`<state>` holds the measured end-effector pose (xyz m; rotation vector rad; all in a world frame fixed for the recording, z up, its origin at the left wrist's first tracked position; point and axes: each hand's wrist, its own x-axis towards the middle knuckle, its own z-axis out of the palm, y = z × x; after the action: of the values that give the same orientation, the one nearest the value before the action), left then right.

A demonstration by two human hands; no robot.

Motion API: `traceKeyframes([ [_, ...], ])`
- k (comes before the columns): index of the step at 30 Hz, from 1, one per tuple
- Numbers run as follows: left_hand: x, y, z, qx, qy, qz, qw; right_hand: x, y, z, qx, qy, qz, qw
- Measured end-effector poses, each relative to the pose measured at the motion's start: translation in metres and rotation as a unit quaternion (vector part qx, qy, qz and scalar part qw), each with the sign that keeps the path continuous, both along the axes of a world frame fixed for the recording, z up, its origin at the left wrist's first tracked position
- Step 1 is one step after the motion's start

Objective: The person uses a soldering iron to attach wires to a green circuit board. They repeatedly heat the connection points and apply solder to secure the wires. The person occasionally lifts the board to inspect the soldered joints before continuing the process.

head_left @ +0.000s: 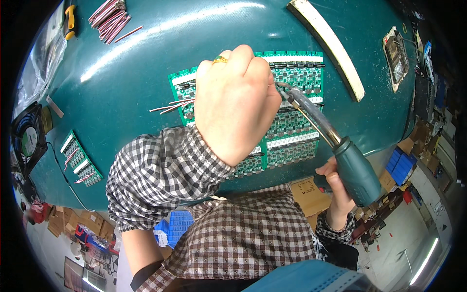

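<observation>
My left hand point(236, 104), closed in a fist with a ring on one finger, is over a panel of green circuit boards point(294, 126). Several short red-and-white wires point(171, 105) stick out from under its left side; its fingertips are hidden. My right hand point(339, 192) is wrapped round the dark green handle of a soldering iron point(357, 170). The iron slants up to the left, its bent tip right beside my left fingers above the boards. Whether the tip touches a board, I cannot tell.
A pile of red-and-white wires point(111, 19) lies at the back left. A smaller circuit-board strip point(81, 158) with wires is at left, near a black fan point(29, 138). A curved white strip point(331, 46) and a soldering-iron tray point(396, 58) are at right. Yellow-handled cutters point(70, 22) lie far left.
</observation>
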<state>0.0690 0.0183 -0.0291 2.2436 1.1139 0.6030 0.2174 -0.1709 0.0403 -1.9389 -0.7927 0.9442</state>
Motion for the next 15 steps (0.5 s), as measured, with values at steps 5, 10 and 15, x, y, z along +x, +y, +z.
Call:
traceKeyframes([
  [5,0.000,0.000,0.001,-0.005,0.004,-0.002,1.000,0.003,-0.002,0.003,-0.014,-0.027,0.014,0.999],
  [10,0.000,0.000,0.002,-0.001,0.004,-0.003,1.000,0.004,-0.004,0.003,-0.010,-0.027,0.007,1.000],
  [15,0.000,0.000,0.001,-0.007,0.003,-0.004,1.000,0.011,-0.003,-0.003,0.042,0.042,-0.049,0.997],
])
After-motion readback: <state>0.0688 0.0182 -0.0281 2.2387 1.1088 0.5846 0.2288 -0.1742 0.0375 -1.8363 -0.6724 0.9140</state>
